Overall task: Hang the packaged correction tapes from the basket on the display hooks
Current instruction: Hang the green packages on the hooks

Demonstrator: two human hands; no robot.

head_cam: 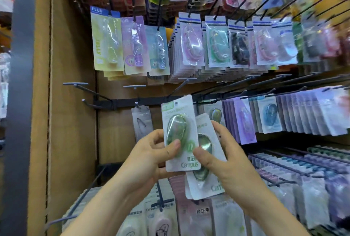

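Packaged correction tapes, 2 white cards each carrying a clear blister over a green oval dispenser, were held together in front of the display. The left hand pinched the front green-printed card, with its thumb on the blister and its fingers curled behind. The right hand gripped the rear card, thumb on its blister and fingers wrapped round the right edge. The 2 cards overlapped: the front card stood upright, while the rear card sat lower and tilted rightward. Whether a further card lay behind the rear one could not be told.

The step in hand appeared to be freeing the front card for hanging. It would be done well by sliding the cards fully apart and keeping the grip low. That leaves the punched hole at the top edge unobstructed, so it can be lined up with a hook tip before the card is pushed back along the wire.

The basket was not in view. Each blister held 1 dispenser. Below the hands, white and pink cards filled the lowest hooks. Just above the front card stood a bare black wire hook, with a single grey card hanging to its left. To the right, lilac and blue cards were packed densely. Farther up hung long yellow, lilac and teal cards.
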